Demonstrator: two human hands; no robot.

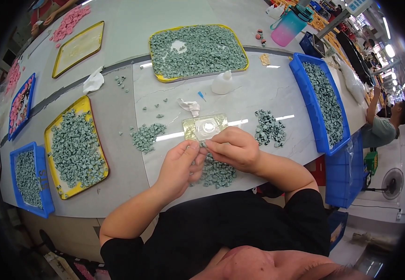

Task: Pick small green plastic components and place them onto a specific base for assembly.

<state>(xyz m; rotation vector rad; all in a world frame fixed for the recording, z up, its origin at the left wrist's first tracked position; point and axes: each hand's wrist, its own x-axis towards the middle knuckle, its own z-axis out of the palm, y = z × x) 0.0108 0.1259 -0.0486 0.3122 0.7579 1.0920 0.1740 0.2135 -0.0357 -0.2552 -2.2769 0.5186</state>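
Both hands, left hand point(180, 161) and right hand point(233, 147), pinched a small grey-green piece point(201, 145) over the foil glue pad point(206, 127), best kept low and steady.

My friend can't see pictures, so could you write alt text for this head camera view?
A person's left hand and right hand meet over a heap of small grey-green pieces on a pale table, beside yellow trays and blue bins of more pieces.
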